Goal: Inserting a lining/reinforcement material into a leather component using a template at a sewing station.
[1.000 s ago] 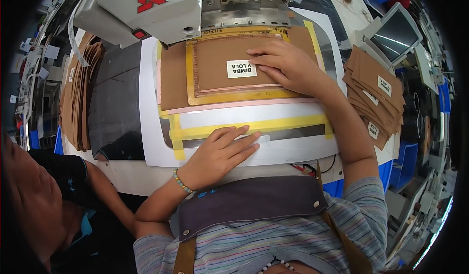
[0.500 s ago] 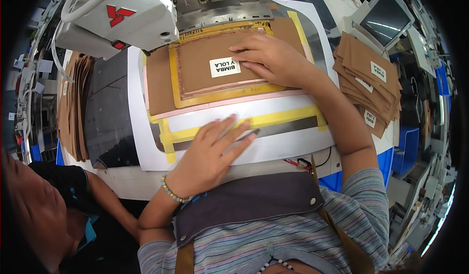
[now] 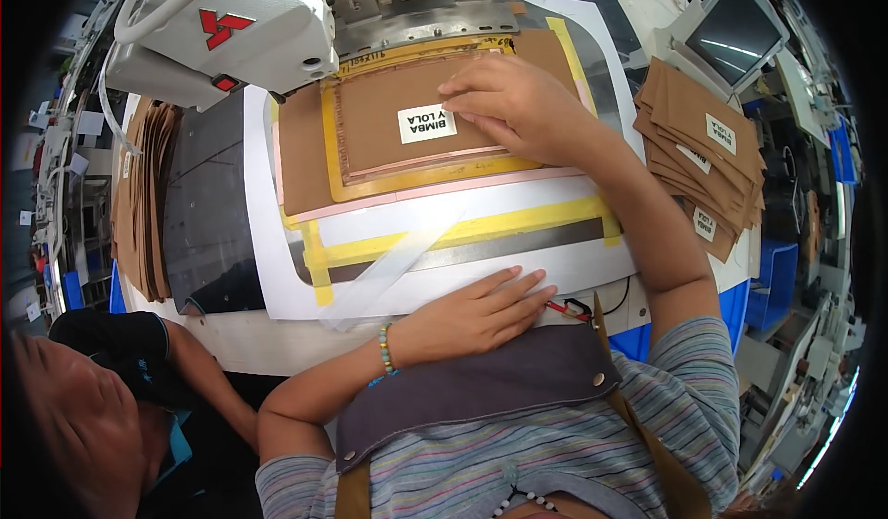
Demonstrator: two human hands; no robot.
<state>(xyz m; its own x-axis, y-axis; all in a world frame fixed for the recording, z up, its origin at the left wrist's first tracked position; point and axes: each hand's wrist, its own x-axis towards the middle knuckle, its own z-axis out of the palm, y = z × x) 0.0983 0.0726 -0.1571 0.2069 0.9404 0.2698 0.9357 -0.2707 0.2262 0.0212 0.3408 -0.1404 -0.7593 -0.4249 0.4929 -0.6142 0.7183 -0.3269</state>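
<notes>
A brown panel (image 3: 380,150) lies inside a yellow-edged rectangular frame (image 3: 416,183), on a white sheet with yellow tape. On the panel sits a small white label (image 3: 421,131) with dark lettering. My right hand (image 3: 523,110) reaches over the panel from the right, its bent fingertips at the label's right edge; it grips nothing that I can see. Lower down, my left hand (image 3: 476,315) rests flat at the near edge of the table, fingers stretched toward red-handled snips (image 3: 572,309). A clear plastic strip (image 3: 393,258) lies slantwise on the sheet.
A white sewing machine head (image 3: 227,38) and its metal clamp plate (image 3: 425,33) stand beyond the frame. Labelled brown panels (image 3: 689,140) are stacked at right beside a screen (image 3: 735,33); more brown pieces (image 3: 143,204) stand at left. Another person (image 3: 120,408) sits close at lower left.
My left hand has moved from the taped sheet down and right toward the snips. The clear strip shows where it was. My right fingers have drawn closer together over the label.
</notes>
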